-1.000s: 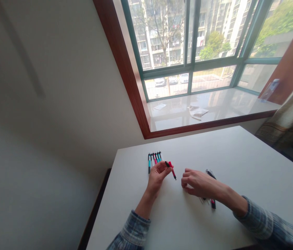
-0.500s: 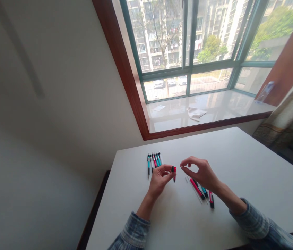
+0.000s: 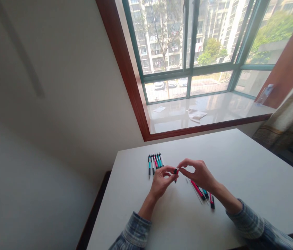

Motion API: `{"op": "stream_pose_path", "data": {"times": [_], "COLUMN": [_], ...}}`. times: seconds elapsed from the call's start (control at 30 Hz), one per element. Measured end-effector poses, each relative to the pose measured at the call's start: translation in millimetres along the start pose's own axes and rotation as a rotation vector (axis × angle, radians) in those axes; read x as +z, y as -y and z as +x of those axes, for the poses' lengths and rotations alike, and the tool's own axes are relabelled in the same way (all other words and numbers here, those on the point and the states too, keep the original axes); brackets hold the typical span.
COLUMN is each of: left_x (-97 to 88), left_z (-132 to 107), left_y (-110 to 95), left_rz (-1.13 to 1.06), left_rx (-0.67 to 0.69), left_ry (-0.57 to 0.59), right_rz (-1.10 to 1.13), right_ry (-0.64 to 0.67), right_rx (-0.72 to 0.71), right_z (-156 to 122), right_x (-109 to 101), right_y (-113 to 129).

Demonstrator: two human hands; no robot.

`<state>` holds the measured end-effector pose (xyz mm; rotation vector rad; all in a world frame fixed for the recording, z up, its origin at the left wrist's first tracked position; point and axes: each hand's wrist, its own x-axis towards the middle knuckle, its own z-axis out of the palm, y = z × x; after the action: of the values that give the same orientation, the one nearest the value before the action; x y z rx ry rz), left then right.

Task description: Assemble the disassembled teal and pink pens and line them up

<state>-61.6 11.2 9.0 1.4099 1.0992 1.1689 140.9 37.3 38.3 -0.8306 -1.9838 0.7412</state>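
My left hand (image 3: 160,183) pinches a red and black pen (image 3: 175,171) between thumb and fingers, with its dark tip pointing down. My right hand (image 3: 200,175) has thumb and forefinger pinched together at the top end of that pen. Whatever sits between those right fingertips is too small to name. Beneath the right hand lie red pen barrels (image 3: 195,186), a teal and black pen part (image 3: 205,193), and thin refills (image 3: 199,195). Another red and black part (image 3: 212,200) rests near the right wrist.
Several teal, red and white pens (image 3: 149,165) lie side by side beyond my left hand on the white table (image 3: 182,222). Past the table's far edge, the window sill (image 3: 172,119) bears a crumpled cloth (image 3: 196,115) and a clear bottle (image 3: 264,95).
My right hand has moved left, bringing its pinched fingertips to the top of the pen. The pen is tilted slightly; my left hand keeps hold of it.
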Motion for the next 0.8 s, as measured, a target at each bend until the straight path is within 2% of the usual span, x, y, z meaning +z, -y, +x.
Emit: {"op": "stream_pose_path", "data": {"times": [0.2, 0.37, 0.53, 0.67, 0.8], "left_x": [-1.0, -1.6, -1.3, -1.1, -1.0], "left_z": [-0.4, -1.0, -2.0, -2.7, -3.4], "left_y": [-1.3, -1.7, 0.2, 0.9, -0.7], "left_rz": [0.017, 0.012, 0.003, 0.009, 0.017], "left_rx": [-0.001, 0.002, -0.001, 0.010, 0.010], "left_ry": [-0.008, -0.022, -0.022, -0.019, -0.009], "right_rz": [-0.065, -0.173, -0.355, -0.457, -0.513], "right_ry": [-0.022, -0.025, 0.051, 0.169, 0.197], "right_rx": [0.001, -0.023, 0.027, 0.113, 0.175], "right_z": [-0.5, -10.6, -38.3, -64.9, -85.2], "right_x": [-5.5, -16.3, -22.8, -21.0, -14.2], "right_y": [-0.3, -10.0, -15.4, -8.4, 0.0]}}
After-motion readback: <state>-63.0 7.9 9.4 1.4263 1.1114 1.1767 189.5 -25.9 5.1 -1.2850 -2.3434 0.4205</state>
